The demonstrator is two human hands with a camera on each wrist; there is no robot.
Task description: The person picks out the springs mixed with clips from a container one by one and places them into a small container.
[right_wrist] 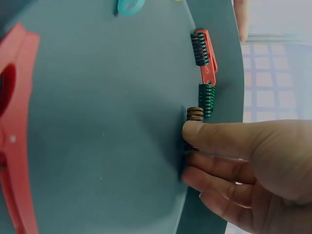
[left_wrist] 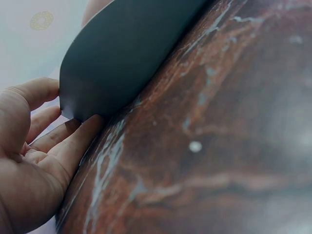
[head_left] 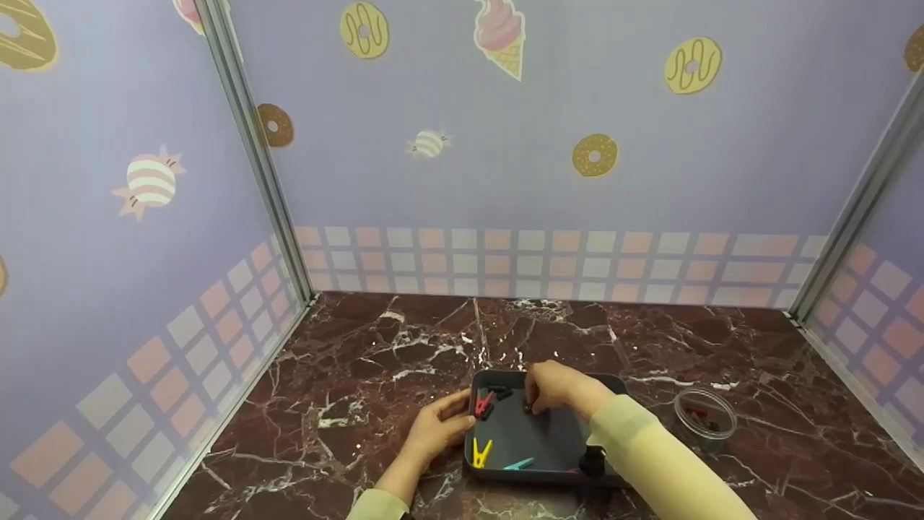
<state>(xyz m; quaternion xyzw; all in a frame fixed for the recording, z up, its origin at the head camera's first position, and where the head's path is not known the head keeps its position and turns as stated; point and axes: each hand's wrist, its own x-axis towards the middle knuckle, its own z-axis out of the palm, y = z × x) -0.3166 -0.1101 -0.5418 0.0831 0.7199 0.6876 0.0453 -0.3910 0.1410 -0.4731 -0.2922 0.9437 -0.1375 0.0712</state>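
Observation:
A dark grey tray [head_left: 534,440] lies on the marbled table. My right hand [head_left: 559,386] reaches in at its far side and pinches a brown coil spring [right_wrist: 195,113] between thumb and fingers, close to the tray wall. The thumb hides part of that spring. Beside it lie dark green coil springs [right_wrist: 207,100] and a red clothespin [right_wrist: 208,58]. My left hand [head_left: 433,430] rests at the tray's left side, its fingertips touching the outer wall. Near the tray's front are a yellow clothespin [head_left: 481,453] and a light blue clothespin [head_left: 520,464].
Right of the tray stands a round clear plastic tub [head_left: 711,433] with small reddish pieces inside. Another red clothespin [right_wrist: 17,131] lies in the tray, large in the right wrist view. Patterned walls [head_left: 548,188] enclose the table at the back and sides.

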